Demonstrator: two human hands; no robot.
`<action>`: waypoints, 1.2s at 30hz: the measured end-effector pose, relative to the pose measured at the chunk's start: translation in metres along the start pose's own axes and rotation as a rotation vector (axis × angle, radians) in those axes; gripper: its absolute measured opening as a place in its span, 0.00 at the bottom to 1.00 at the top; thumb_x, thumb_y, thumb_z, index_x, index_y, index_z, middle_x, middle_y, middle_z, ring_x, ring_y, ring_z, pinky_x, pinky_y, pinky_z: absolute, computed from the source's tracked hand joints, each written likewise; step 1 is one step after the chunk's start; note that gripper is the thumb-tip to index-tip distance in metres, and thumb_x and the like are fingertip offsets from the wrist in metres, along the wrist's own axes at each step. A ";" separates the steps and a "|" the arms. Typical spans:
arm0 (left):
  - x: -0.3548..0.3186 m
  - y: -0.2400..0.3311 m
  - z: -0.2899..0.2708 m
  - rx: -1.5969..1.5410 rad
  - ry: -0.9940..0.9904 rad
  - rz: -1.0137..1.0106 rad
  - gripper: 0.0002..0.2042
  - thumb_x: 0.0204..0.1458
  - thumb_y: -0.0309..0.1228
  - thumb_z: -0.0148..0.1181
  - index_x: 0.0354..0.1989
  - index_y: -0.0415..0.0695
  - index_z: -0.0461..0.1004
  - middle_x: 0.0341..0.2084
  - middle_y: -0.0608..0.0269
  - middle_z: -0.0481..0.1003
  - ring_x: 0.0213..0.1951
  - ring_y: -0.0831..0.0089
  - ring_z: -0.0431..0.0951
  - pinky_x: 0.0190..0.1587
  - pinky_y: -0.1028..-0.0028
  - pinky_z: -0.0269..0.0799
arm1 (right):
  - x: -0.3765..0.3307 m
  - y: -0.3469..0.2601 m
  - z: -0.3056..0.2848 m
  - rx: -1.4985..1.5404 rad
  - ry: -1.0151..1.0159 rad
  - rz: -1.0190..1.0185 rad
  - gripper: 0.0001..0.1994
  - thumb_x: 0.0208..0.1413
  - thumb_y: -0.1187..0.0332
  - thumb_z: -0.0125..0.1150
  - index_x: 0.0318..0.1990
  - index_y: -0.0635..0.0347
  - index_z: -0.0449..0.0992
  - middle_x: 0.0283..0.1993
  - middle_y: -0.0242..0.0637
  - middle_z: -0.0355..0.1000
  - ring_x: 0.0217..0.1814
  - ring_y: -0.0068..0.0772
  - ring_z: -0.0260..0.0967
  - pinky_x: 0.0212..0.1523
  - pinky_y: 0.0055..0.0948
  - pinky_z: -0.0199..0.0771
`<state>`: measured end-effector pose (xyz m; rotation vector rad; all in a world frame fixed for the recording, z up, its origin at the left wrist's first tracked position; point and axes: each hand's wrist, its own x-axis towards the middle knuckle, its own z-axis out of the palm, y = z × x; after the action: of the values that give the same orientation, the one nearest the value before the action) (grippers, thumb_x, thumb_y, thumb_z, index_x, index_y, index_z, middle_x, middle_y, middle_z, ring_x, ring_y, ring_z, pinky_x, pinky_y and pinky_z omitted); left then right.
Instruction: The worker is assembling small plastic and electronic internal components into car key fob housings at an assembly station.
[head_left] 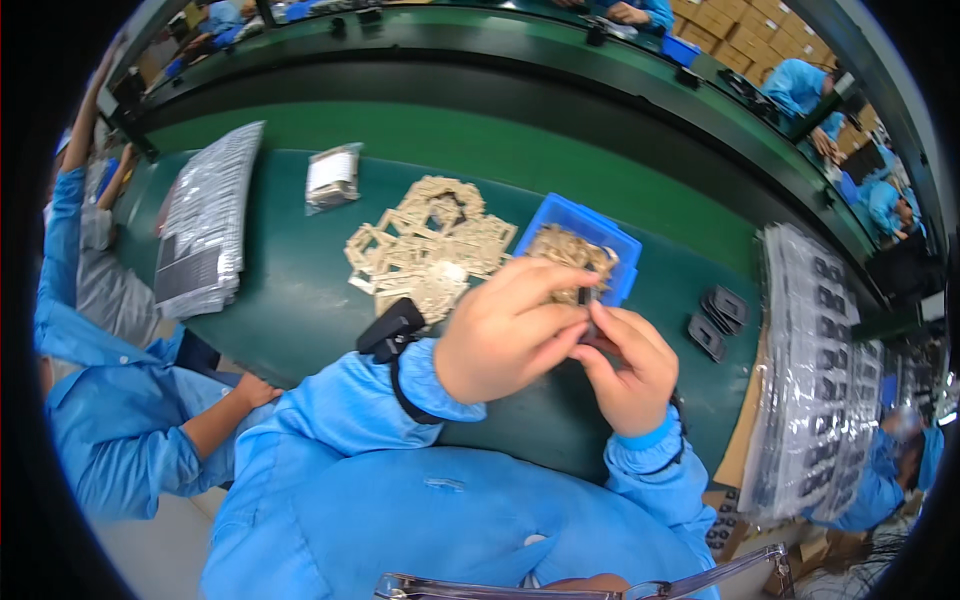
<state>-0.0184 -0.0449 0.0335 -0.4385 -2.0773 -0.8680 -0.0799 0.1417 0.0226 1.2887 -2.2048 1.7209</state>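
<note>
My left hand (pixel 515 330) and my right hand (pixel 635 370) meet over the near side of the table, fingertips pinched together. Between them is a small black part (pixel 586 296), mostly covered by the fingers, so its full shape is hidden. Just beyond the hands stands a blue plastic bin (pixel 622 245) holding many small tan pieces (pixel 560 245). To its left lies a loose heap of flat tan frames (pixel 430 245). Several black square pieces with openings (pixel 718 320) rest on the table to the right of my right hand.
A stack of plastic-wrapped sheets (pixel 212 225) lies at the table's left, near a small clear bag (pixel 333 178). Bagged trays of black parts (pixel 815 370) are piled at the right edge. A person in blue (pixel 125 420) is close on the left; others work beyond the green partition (pixel 400 130).
</note>
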 end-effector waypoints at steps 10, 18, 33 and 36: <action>-0.002 0.004 0.001 -0.055 0.032 -0.023 0.07 0.43 0.21 0.68 0.30 0.39 0.78 0.48 0.52 0.80 0.42 0.55 0.80 0.44 0.62 0.77 | -0.001 -0.003 0.003 -0.199 0.013 -0.178 0.25 0.43 0.84 0.72 0.53 0.67 0.79 0.47 0.51 0.78 0.44 0.46 0.80 0.45 0.34 0.81; -0.002 -0.004 -0.004 -0.112 0.093 -0.070 0.05 0.43 0.21 0.66 0.29 0.41 0.76 0.49 0.51 0.79 0.45 0.54 0.79 0.47 0.61 0.75 | -0.005 -0.001 0.009 -0.110 0.024 -0.194 0.20 0.44 0.84 0.71 0.49 0.68 0.78 0.46 0.51 0.77 0.45 0.47 0.79 0.46 0.35 0.80; -0.006 -0.047 -0.001 0.260 -0.104 -0.283 0.06 0.51 0.24 0.66 0.37 0.42 0.82 0.58 0.49 0.74 0.63 0.44 0.65 0.65 0.51 0.63 | 0.002 -0.003 -0.001 0.521 0.291 0.341 0.22 0.64 0.79 0.54 0.65 0.66 0.65 0.57 0.45 0.71 0.47 0.34 0.79 0.43 0.24 0.80; 0.007 -0.035 -0.006 0.261 -0.077 -0.311 0.09 0.50 0.23 0.66 0.40 0.43 0.80 0.58 0.50 0.74 0.62 0.46 0.66 0.64 0.52 0.63 | 0.001 0.004 -0.009 0.592 0.243 0.408 0.19 0.65 0.78 0.51 0.63 0.66 0.67 0.56 0.45 0.72 0.46 0.35 0.80 0.42 0.24 0.81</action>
<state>-0.0387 -0.0740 0.0267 -0.0079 -2.3297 -0.7476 -0.0868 0.1487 0.0236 0.6421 -1.9841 2.6587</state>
